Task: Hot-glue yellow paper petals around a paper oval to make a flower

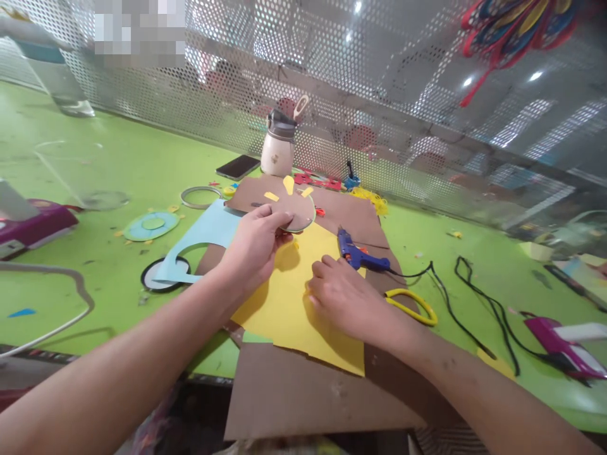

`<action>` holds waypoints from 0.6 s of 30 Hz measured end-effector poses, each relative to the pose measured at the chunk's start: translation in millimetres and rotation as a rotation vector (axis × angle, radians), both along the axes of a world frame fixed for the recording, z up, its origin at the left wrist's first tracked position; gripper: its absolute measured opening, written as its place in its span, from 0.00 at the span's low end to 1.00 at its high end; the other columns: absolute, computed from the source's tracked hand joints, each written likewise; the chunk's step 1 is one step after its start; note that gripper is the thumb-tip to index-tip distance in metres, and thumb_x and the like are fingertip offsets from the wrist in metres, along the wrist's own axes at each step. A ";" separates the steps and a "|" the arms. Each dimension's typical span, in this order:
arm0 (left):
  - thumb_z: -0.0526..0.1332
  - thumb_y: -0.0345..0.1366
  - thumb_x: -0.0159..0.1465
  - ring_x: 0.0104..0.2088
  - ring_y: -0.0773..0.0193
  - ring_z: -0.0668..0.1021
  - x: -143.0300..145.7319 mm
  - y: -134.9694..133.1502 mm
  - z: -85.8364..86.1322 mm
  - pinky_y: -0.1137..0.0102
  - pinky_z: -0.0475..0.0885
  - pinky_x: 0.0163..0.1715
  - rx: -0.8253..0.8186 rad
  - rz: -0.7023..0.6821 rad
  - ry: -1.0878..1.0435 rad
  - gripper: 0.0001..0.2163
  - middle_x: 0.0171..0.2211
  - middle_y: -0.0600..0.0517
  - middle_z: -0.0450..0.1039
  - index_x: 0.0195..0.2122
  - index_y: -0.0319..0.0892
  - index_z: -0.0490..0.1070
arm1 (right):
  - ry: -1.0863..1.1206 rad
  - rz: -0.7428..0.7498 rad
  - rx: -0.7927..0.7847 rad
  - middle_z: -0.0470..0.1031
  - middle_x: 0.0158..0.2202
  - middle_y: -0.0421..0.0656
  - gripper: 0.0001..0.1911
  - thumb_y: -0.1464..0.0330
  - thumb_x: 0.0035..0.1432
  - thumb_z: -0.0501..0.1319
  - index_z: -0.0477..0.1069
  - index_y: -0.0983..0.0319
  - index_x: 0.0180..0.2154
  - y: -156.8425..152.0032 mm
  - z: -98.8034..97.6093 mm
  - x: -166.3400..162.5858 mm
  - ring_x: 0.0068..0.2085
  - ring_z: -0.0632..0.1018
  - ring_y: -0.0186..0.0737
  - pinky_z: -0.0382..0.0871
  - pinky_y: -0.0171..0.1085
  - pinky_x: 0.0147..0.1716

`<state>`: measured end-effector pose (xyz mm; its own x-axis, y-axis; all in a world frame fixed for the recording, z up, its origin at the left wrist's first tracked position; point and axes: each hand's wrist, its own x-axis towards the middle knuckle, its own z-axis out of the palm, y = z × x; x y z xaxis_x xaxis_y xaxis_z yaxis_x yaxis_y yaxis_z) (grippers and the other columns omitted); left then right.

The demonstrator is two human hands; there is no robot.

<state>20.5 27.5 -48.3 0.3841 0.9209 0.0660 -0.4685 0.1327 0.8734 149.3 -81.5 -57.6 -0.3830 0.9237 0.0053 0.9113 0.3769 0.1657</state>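
My left hand [258,243] is closed on the edge of a round cardboard disc [298,212], thumb on top. Several yellow paper petals [288,184] stand out along the disc's far side. Over a yellow paper sheet [289,297], my right hand [344,294] has its fingers curled and pressed together; what they pinch, if anything, is hidden. A blue hot glue gun [358,253] lies just beyond the right hand. Under the yellow sheet are pieces of brown cardboard [322,398]. A light blue paper sheet [211,227] with a round cutout lies beside my left forearm.
Yellow-handled scissors [412,306] and a black cord [446,303] lie to the right. At the back stand a white bottle [277,151] and a phone [238,167]. A blue paper disc [152,224], tape roll [165,275] and clear cup [78,177] are left. A perforated screen [213,95] borders the table.
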 end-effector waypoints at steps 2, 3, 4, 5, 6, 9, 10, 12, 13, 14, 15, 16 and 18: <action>0.64 0.30 0.51 0.25 0.72 0.70 0.4 0.3 -1.6 0.76 0.63 0.24 -0.008 0.009 0.001 0.04 0.25 0.55 0.68 0.25 0.38 0.67 | -0.010 0.005 -0.002 0.67 0.28 0.46 0.10 0.73 0.58 0.55 0.70 0.64 0.25 0.1 -0.9 -0.2 0.35 0.65 0.43 0.53 0.42 0.31; 0.64 0.30 0.51 0.25 0.72 0.70 0.7 0.3 -1.8 0.76 0.63 0.24 -0.011 0.013 0.002 0.05 0.26 0.55 0.69 0.25 0.38 0.67 | -0.015 0.011 0.002 0.67 0.29 0.46 0.10 0.72 0.58 0.55 0.70 0.64 0.25 0.0 -0.8 -0.6 0.35 0.66 0.43 0.52 0.42 0.30; 0.64 0.30 0.51 0.25 0.72 0.70 0.9 0.2 -1.7 0.76 0.63 0.24 -0.013 0.016 0.003 0.05 0.25 0.55 0.69 0.25 0.39 0.67 | -0.021 0.019 0.009 0.67 0.29 0.46 0.10 0.72 0.58 0.55 0.70 0.64 0.26 -0.1 -0.5 -1.1 0.35 0.66 0.43 0.52 0.42 0.29; 0.64 0.30 0.50 0.25 0.72 0.70 1.0 0.0 -1.4 0.76 0.63 0.24 -0.015 0.018 0.004 0.05 0.25 0.55 0.69 0.25 0.39 0.67 | -0.029 0.028 0.015 0.68 0.29 0.46 0.10 0.72 0.58 0.56 0.70 0.64 0.26 -0.1 -0.3 -1.6 0.35 0.66 0.44 0.51 0.42 0.29; 0.64 0.30 0.50 0.25 0.72 0.70 1.2 -0.3 -0.9 0.76 0.63 0.24 -0.015 0.020 0.006 0.05 0.25 0.55 0.69 0.25 0.39 0.67 | -0.036 0.037 0.023 0.68 0.29 0.46 0.09 0.73 0.58 0.56 0.70 0.64 0.26 0.1 -0.4 -1.9 0.34 0.66 0.44 0.51 0.42 0.29; 0.64 0.30 0.50 0.25 0.71 0.70 1.2 -0.9 0.4 0.76 0.64 0.24 -0.019 0.022 0.012 0.06 0.25 0.55 0.68 0.23 0.39 0.66 | -0.040 0.047 0.033 0.68 0.28 0.46 0.09 0.74 0.57 0.56 0.70 0.64 0.25 1.9 -2.8 -0.8 0.34 0.66 0.43 0.51 0.41 0.28; 0.64 0.30 0.50 0.25 0.71 0.70 1.1 -1.1 0.6 0.75 0.64 0.24 -0.018 0.022 0.016 0.07 0.25 0.55 0.68 0.23 0.39 0.65 | -0.029 0.042 0.036 0.68 0.28 0.46 0.09 0.74 0.56 0.56 0.70 0.64 0.25 2.7 -4.0 0.4 0.34 0.66 0.43 0.52 0.41 0.28; 0.64 0.30 0.50 0.25 0.71 0.70 1.0 -1.4 0.8 0.75 0.63 0.24 -0.013 0.018 0.026 0.07 0.24 0.55 0.67 0.23 0.39 0.64 | 0.022 0.023 0.040 0.69 0.27 0.46 0.11 0.74 0.57 0.56 0.70 0.64 0.23 3.7 -5.6 3.6 0.34 0.67 0.42 0.54 0.41 0.29; 0.64 0.30 0.51 0.25 0.71 0.69 1.0 -1.5 0.8 0.75 0.63 0.24 -0.010 0.014 0.033 0.07 0.24 0.55 0.66 0.23 0.39 0.64 | 0.068 0.007 0.044 0.69 0.27 0.46 0.11 0.74 0.57 0.56 0.70 0.64 0.23 3.8 -5.5 5.4 0.34 0.68 0.42 0.55 0.40 0.30; 0.63 0.30 0.51 0.25 0.71 0.69 1.0 -1.7 0.9 0.75 0.63 0.24 -0.009 0.011 0.039 0.07 0.24 0.55 0.66 0.23 0.39 0.64 | 0.129 -0.011 0.046 0.69 0.28 0.45 0.11 0.75 0.57 0.56 0.71 0.64 0.23 3.5 -4.6 7.2 0.34 0.68 0.41 0.57 0.40 0.31; 0.63 0.30 0.51 0.25 0.71 0.69 1.1 -1.9 1.0 0.75 0.63 0.24 -0.007 0.006 0.042 0.07 0.23 0.55 0.66 0.23 0.39 0.64 | 0.205 -0.029 0.043 0.70 0.28 0.45 0.11 0.76 0.57 0.56 0.71 0.64 0.24 2.8 -3.0 8.9 0.35 0.69 0.41 0.59 0.39 0.32; 0.63 0.30 0.51 0.25 0.71 0.69 1.3 -2.1 1.2 0.75 0.63 0.24 -0.007 0.004 0.043 0.07 0.23 0.55 0.66 0.23 0.39 0.64 | 0.297 -0.048 0.038 0.70 0.28 0.45 0.10 0.76 0.56 0.56 0.72 0.65 0.25 1.9 -0.8 10.6 0.35 0.70 0.40 0.60 0.38 0.32; 0.63 0.29 0.51 0.24 0.71 0.69 1.8 -2.7 1.9 0.75 0.63 0.24 -0.017 0.002 0.048 0.06 0.23 0.56 0.66 0.23 0.39 0.64 | 0.508 -0.082 0.025 0.71 0.29 0.44 0.08 0.78 0.54 0.57 0.74 0.65 0.28 -0.1 4.6 13.7 0.34 0.71 0.38 0.63 0.36 0.33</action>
<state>22.3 24.8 -46.5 0.3846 0.9225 0.0321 -0.4265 0.1467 0.8925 163.0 -81.6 -53.0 -0.2528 0.9478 0.1942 0.9054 0.3025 -0.2980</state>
